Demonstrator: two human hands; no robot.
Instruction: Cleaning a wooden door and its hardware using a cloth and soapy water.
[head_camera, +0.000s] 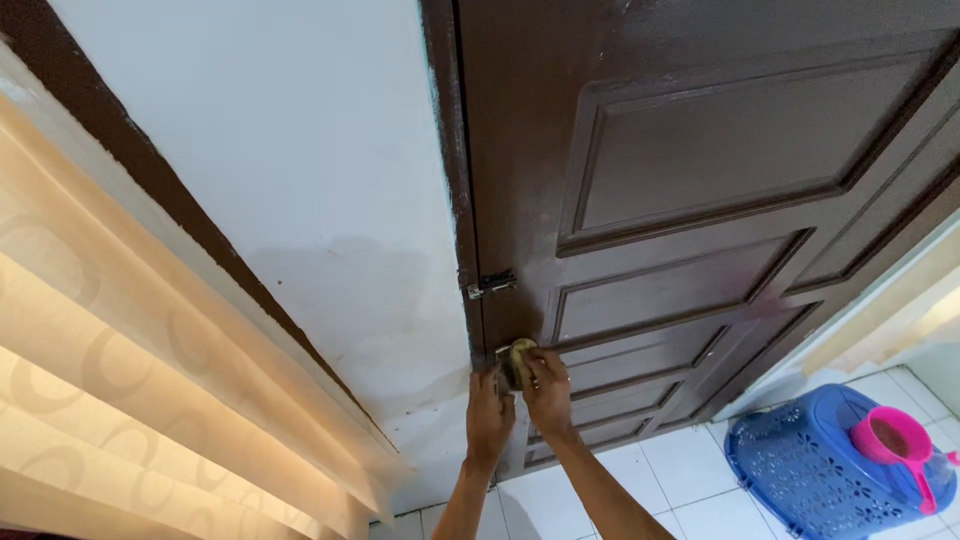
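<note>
Both hands up at brown door (720, 200), at its lock edge. Right hand (547, 390) closed around brass knob (520, 353), below small latch bolt (491, 284). Left hand (488, 415) against door edge beside knob; grip unclear, possibly pinching lock plate. Step in hand: working knob. Next calls for firm twist, steady hold. Blue basket (800, 460) on tiled floor (680, 480).

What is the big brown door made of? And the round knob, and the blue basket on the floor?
The door looks like wood painted dark brown: carved panels, scuffed paint. The knob seems to be brassy metal, dull yellow and partly hidden by the right hand. The basket looks like plastic, bright blue with moulded holes.
</note>
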